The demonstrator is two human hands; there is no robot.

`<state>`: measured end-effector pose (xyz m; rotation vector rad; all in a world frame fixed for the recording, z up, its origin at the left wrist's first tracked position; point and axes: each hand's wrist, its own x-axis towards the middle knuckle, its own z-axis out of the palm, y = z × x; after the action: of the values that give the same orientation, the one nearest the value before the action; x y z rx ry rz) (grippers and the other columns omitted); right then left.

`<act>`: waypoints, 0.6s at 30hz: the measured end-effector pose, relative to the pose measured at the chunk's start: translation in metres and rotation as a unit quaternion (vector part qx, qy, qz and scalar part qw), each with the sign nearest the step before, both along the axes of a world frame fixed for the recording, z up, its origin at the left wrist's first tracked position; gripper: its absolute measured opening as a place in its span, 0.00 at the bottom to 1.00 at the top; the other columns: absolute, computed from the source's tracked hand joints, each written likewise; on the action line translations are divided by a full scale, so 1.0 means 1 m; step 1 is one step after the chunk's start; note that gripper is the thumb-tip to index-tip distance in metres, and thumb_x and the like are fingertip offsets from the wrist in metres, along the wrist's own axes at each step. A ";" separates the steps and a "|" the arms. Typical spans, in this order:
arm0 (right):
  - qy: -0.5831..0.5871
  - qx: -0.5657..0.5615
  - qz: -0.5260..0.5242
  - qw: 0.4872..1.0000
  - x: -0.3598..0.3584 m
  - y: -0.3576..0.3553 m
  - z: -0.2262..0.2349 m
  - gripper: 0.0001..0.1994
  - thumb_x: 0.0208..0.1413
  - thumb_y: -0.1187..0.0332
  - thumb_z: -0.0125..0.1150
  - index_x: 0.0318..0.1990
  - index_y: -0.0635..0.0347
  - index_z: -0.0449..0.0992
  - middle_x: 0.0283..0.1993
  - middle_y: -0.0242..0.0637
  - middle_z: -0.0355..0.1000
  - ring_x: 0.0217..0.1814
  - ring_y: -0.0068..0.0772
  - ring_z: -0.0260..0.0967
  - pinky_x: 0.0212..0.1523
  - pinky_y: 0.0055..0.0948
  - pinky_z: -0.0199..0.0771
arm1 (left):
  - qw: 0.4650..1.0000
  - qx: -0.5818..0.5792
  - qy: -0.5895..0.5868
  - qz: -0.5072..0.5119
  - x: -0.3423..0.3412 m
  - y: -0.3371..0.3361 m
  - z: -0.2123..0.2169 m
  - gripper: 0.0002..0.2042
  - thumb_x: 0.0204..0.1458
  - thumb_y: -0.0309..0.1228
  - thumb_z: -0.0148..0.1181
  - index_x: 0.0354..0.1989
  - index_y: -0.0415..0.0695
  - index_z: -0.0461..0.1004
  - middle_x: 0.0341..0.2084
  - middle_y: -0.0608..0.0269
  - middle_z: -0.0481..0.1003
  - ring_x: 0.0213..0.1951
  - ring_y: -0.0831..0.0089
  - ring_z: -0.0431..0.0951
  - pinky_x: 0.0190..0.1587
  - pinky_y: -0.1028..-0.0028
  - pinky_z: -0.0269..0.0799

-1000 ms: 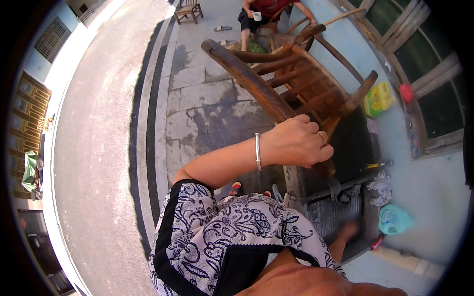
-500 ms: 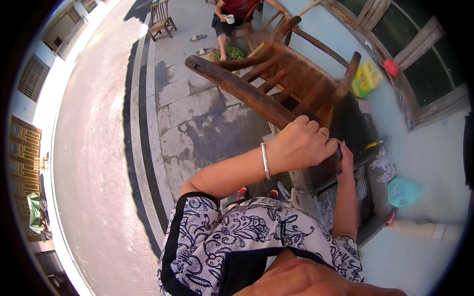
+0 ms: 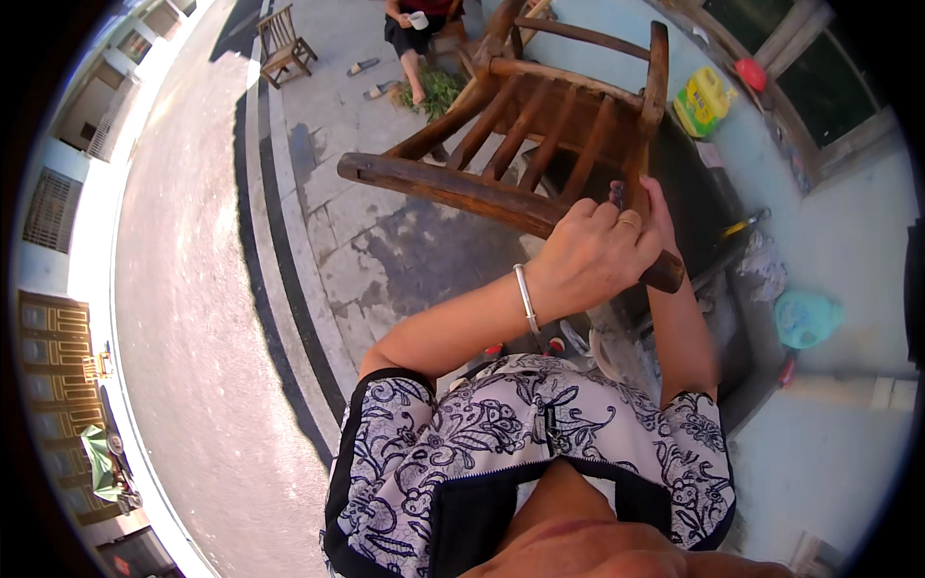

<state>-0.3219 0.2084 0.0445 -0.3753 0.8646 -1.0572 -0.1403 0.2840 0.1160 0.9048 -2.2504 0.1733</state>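
Note:
A brown wooden chair with a slatted back is tilted in front of me, its thick top rail crossing towards my chest. My left hand, with a bangle on the wrist and a ring, is closed round that rail near its right end. Just beyond it, my right hand is up against the side post, its fingers bent and partly hidden behind the left. A small dark thing shows at its fingers, too unclear to name. Under the chair's right side lies a dark basin-like slab.
A yellow jug, a red object, a crumpled white cloth and a turquoise container line the wall. Far off, a seated person holds a white cup beside green leaves. A small wooden chair stands by the road.
The top rail has swung to a flatter angle, and its right end now shows past my left hand. My right hand has moved up from near the rail's end to the side post.

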 end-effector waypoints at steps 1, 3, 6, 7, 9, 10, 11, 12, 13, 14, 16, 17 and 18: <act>0.000 0.002 -0.003 1.000 -0.001 -0.004 -0.002 0.17 0.55 0.52 0.57 0.34 0.59 0.73 0.29 0.37 0.73 0.30 0.31 0.71 0.30 0.28 0.74 | 0.999 0.034 -0.008 -0.009 0.000 0.004 -0.001 0.24 0.28 0.37 0.69 0.39 0.48 0.71 0.29 0.64 0.72 0.34 0.67 0.74 0.39 0.66 0.68; 0.001 -0.005 -0.015 1.000 -0.002 -0.010 -0.003 0.15 0.54 0.54 0.57 0.33 0.59 0.73 0.27 0.36 0.71 0.29 0.30 0.71 0.28 0.27 0.73 | 1.000 -0.022 -0.008 -0.005 0.005 0.007 -0.003 0.28 0.32 0.36 0.68 0.48 0.50 0.69 0.35 0.62 0.72 0.42 0.64 0.73 0.49 0.58 0.63; -0.021 -0.025 -0.021 0.999 -0.012 -0.018 0.002 0.14 0.55 0.56 0.56 0.32 0.59 0.71 0.26 0.34 0.70 0.28 0.29 0.69 0.25 0.27 0.71 | 0.992 0.004 -0.056 0.113 0.035 0.013 -0.006 0.36 0.35 0.32 0.68 0.59 0.54 0.64 0.47 0.60 0.70 0.55 0.59 0.66 0.61 0.42 0.48; -0.041 -0.028 -0.022 0.999 -0.025 -0.023 0.001 0.14 0.55 0.56 0.56 0.33 0.59 0.71 0.26 0.34 0.69 0.28 0.29 0.69 0.25 0.27 0.71 | 0.984 0.052 -0.079 0.153 0.051 0.009 -0.007 0.38 0.34 0.30 0.71 0.60 0.54 0.63 0.49 0.59 0.69 0.56 0.56 0.66 0.58 0.40 0.50; -0.056 -0.034 -0.009 0.998 -0.034 -0.037 -0.005 0.14 0.55 0.57 0.55 0.33 0.60 0.70 0.27 0.34 0.69 0.28 0.29 0.68 0.25 0.27 0.70 | 0.959 0.146 -0.080 0.231 0.087 0.009 -0.025 0.42 0.33 0.29 0.72 0.62 0.53 0.59 0.51 0.58 0.69 0.55 0.54 0.67 0.56 0.43 0.56; -0.045 -0.034 0.000 0.998 -0.036 -0.045 -0.008 0.14 0.55 0.57 0.55 0.33 0.60 0.70 0.27 0.34 0.68 0.29 0.28 0.68 0.24 0.26 0.70 | 0.950 0.220 -0.048 0.218 0.104 0.009 -0.036 0.37 0.35 0.29 0.71 0.59 0.52 0.62 0.50 0.57 0.70 0.49 0.55 0.72 0.55 0.51 0.62; -0.035 -0.036 0.018 0.999 -0.034 -0.053 -0.008 0.14 0.56 0.57 0.55 0.34 0.60 0.70 0.28 0.34 0.68 0.29 0.28 0.68 0.24 0.26 0.70 | 0.945 0.248 -0.031 0.210 0.124 0.013 -0.050 0.34 0.35 0.29 0.70 0.56 0.51 0.65 0.47 0.57 0.71 0.45 0.55 0.74 0.52 0.55 0.65; -0.016 -0.049 0.025 0.998 -0.034 -0.059 -0.013 0.14 0.56 0.57 0.55 0.34 0.60 0.70 0.28 0.34 0.68 0.29 0.28 0.68 0.24 0.26 0.70 | 0.941 0.274 -0.013 0.197 0.135 0.012 -0.066 0.30 0.36 0.29 0.70 0.53 0.50 0.67 0.44 0.56 0.73 0.42 0.56 0.75 0.50 0.59 0.68; 0.001 -0.061 0.037 0.997 -0.030 -0.066 -0.022 0.14 0.56 0.57 0.55 0.35 0.60 0.70 0.29 0.34 0.68 0.29 0.28 0.68 0.24 0.26 0.70 | 0.943 0.273 -0.031 0.189 0.137 0.013 -0.076 0.28 0.36 0.28 0.69 0.50 0.49 0.68 0.42 0.56 0.73 0.41 0.56 0.75 0.48 0.60 0.69; 0.018 -0.074 0.049 0.996 -0.028 -0.072 -0.028 0.14 0.56 0.57 0.54 0.35 0.60 0.70 0.29 0.34 0.68 0.29 0.28 0.68 0.24 0.26 0.70 | 0.944 0.272 -0.049 0.179 0.137 0.015 -0.084 0.26 0.36 0.28 0.69 0.48 0.48 0.69 0.40 0.56 0.74 0.41 0.56 0.76 0.47 0.61 0.70; 0.018 -0.101 0.086 0.991 -0.037 -0.087 -0.038 0.15 0.57 0.57 0.53 0.36 0.61 0.70 0.30 0.35 0.69 0.30 0.28 0.68 0.25 0.26 0.71 | 0.951 0.260 -0.053 0.158 0.129 0.021 -0.104 0.23 0.36 0.28 0.69 0.45 0.46 0.69 0.36 0.55 0.75 0.40 0.56 0.76 0.44 0.61 0.71; 0.016 -0.113 0.105 0.988 -0.046 -0.091 -0.044 0.15 0.57 0.57 0.53 0.37 0.61 0.70 0.30 0.35 0.69 0.30 0.28 0.68 0.25 0.27 0.72 | 0.957 0.249 -0.042 0.140 0.115 0.024 -0.115 0.23 0.36 0.28 0.69 0.43 0.46 0.69 0.35 0.55 0.75 0.40 0.56 0.76 0.43 0.62 0.71; 0.012 -0.097 0.103 0.990 -0.052 -0.096 -0.043 0.16 0.58 0.56 0.52 0.39 0.62 0.70 0.31 0.35 0.69 0.31 0.28 0.69 0.25 0.27 0.73 | 0.963 0.241 -0.030 0.119 0.103 0.025 -0.122 0.22 0.36 0.28 0.68 0.42 0.45 0.68 0.34 0.55 0.75 0.40 0.56 0.76 0.42 0.62 0.72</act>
<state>-0.3734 0.1126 0.0012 -0.6290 0.7280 -0.9481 -0.0369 0.3093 -0.0059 1.4444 -2.2738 -0.2577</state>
